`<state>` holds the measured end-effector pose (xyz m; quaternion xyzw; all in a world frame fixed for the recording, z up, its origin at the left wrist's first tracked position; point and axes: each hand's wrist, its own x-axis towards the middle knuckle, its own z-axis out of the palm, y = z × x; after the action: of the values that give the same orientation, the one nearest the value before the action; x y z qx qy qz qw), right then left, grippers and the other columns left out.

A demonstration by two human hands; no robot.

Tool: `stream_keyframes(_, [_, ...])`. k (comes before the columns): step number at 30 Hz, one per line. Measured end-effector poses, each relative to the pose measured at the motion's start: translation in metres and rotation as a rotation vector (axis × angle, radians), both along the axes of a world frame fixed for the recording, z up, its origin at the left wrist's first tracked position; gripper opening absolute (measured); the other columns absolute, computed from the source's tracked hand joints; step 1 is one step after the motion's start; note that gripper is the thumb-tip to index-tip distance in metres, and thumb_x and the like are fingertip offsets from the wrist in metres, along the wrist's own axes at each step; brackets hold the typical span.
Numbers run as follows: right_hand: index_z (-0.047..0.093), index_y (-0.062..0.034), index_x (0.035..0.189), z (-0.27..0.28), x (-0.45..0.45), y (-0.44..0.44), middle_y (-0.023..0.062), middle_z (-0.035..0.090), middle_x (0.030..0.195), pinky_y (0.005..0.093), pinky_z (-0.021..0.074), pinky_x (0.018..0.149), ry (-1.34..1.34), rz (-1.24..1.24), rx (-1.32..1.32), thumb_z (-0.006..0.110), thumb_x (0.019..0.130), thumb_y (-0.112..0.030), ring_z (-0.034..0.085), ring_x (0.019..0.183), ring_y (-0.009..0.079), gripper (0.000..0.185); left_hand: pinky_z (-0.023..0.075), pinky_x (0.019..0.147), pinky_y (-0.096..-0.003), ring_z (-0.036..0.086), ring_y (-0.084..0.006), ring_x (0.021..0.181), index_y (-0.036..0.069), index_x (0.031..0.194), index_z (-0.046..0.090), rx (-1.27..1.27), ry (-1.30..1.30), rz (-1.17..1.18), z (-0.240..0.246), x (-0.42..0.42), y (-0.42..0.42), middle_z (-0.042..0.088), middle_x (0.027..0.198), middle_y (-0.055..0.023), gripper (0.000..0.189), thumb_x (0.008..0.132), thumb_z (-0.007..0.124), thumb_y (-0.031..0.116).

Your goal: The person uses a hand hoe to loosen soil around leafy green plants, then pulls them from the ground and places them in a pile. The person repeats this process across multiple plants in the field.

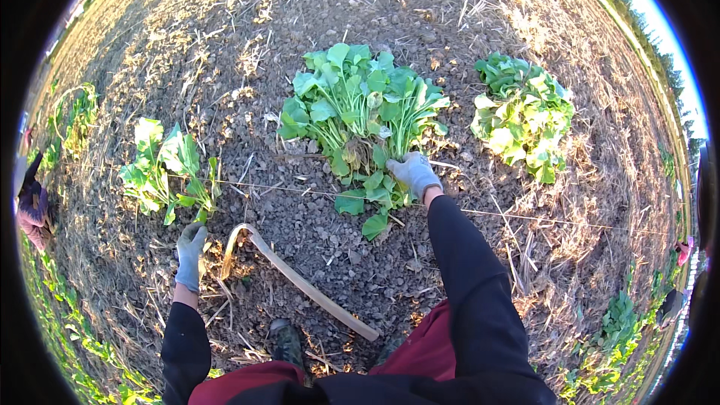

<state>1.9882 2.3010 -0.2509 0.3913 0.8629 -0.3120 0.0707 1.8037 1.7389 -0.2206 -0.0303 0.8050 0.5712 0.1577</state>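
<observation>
My right hand [417, 175], in a pale grey work glove, is closed around stems at the lower right of a large heap of leafy green plants [360, 93]. Tangled pale roots [358, 153] show at the heap's near side. My left hand [190, 253], gloved alike, is at the near end of a smaller leafy clump [169, 166]. Its fingers are bent by a green leaf, and whether they grip it is hidden. Between my hands lies a tool with a bent wooden handle [309, 286], its curved end towards my left hand.
A thin string [540, 218] crosses the cloddy, straw-strewn soil, passing by both clumps. Another pile of leafy plants [526, 115] lies to the right. My boot [287, 343] stands below the handle. A person [32, 205] is at the far left, with green rows [73, 315] nearby.
</observation>
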Motion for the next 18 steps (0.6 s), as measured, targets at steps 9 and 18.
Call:
stream_keyframes(9, [0.073, 0.0021, 0.101, 0.047, -0.002, 0.028, 0.0179, 0.073, 0.093, 0.0339, 0.0541, 0.083, -0.048, -0.003, -0.049, 0.068, 0.081, -0.029, 0.070, 0.085, 0.0267, 0.037, 0.0435, 0.068, -0.0186, 0.055, -0.0045, 0.078, 0.003, 0.114, 0.066, 0.009, 0.062, -0.104, 0.034, 0.005, 0.016, 0.065, 0.094, 0.0017, 0.027, 0.091, 0.069, 0.017])
stream_keyframes(18, [0.073, -0.0074, 0.088, 0.172, -0.011, 0.124, 0.0057, 0.072, 0.090, 0.0322, 0.0534, 0.080, 0.279, 1.129, 0.919, 0.065, 0.082, -0.009, 0.069, 0.083, 0.0243, 0.010, 0.0492, 0.078, -0.0242, 0.060, -0.0093, 0.086, 0.001, 0.114, 0.065, 0.171, -0.031, -0.236, 0.075, 0.018, 0.069, 0.065, 0.099, -0.0025, 0.028, 0.092, 0.067, 0.019])
